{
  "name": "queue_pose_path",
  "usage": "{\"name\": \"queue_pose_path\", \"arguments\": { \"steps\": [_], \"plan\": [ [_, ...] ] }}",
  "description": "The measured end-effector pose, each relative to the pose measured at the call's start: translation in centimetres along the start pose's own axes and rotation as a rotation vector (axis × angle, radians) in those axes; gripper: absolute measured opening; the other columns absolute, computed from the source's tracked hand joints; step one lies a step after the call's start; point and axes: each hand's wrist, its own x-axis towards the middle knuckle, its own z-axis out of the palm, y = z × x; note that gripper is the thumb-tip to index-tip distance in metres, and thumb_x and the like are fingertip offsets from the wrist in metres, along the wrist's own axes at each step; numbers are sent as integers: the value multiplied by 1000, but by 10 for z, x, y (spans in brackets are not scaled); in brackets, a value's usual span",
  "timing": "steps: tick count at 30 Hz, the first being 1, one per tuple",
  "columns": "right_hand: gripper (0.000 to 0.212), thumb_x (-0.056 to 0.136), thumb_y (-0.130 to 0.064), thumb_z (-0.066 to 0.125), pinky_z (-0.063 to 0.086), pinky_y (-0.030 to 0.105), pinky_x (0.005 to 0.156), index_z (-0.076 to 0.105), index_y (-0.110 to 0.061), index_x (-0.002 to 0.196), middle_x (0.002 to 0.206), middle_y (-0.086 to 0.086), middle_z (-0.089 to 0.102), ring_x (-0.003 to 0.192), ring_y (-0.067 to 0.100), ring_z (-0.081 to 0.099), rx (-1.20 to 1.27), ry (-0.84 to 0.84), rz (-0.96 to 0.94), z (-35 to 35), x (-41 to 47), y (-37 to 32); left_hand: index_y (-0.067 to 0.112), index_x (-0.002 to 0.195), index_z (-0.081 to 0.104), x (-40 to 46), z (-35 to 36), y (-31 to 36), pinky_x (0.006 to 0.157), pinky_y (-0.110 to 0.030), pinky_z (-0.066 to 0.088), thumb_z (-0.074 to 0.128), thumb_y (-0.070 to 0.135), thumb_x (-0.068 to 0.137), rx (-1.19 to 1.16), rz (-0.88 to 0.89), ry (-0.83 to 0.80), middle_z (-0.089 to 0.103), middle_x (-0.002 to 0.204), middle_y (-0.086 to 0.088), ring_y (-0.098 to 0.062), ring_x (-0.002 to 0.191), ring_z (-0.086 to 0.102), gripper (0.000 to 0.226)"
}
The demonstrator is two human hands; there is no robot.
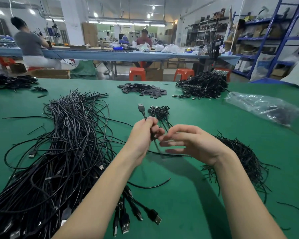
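My left hand (143, 135) grips a black USB cable (141, 109) just below its plug, which points up and away over the green table (188, 195). The cable's tail runs down past the hand and across the table to the right. My right hand (192, 144) hovers close beside the left, fingers loosely curled and blurred; whether they touch the cable is unclear. Just beyond the hands lies a small bundle of coiled cables (160, 111).
A big heap of loose black USB cables (59, 161) fills the left of the table. Black ties (240, 156) are piled at the right. Farther off lie small black pieces (143, 90), finished cables (202, 87) and a clear plastic bag (262, 106). People sit at benches behind.
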Motion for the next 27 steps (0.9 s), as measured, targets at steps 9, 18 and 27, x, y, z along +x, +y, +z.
{"name": "queue_pose_path", "arguments": {
  "steps": [9,18,27],
  "plan": [
    [32,103,-37,54,56,33,76,72,-13,112,107,16,75,79,19,68,-103,64,-92,9,8,-1,14,84,44,-10,-14,8,66,-24,48,30,22,108,-151,-110,-501,24,60,7,-11,62,44,29],
    [28,105,-27,50,42,31,65,65,-21,81,54,-15,55,59,14,49,-629,439,-200,26,21,-3,15,82,48,-3,-6,-3,79,-31,47,32,23,109,676,271,-122,59,71,5,-9,70,55,32],
    [19,99,-8,56,57,22,63,70,-21,96,82,-7,71,63,19,71,-736,497,-325,30,22,-3,5,100,46,-5,6,-12,69,-37,38,33,15,106,891,343,99,60,95,-13,-30,84,54,17]
  ]
}}
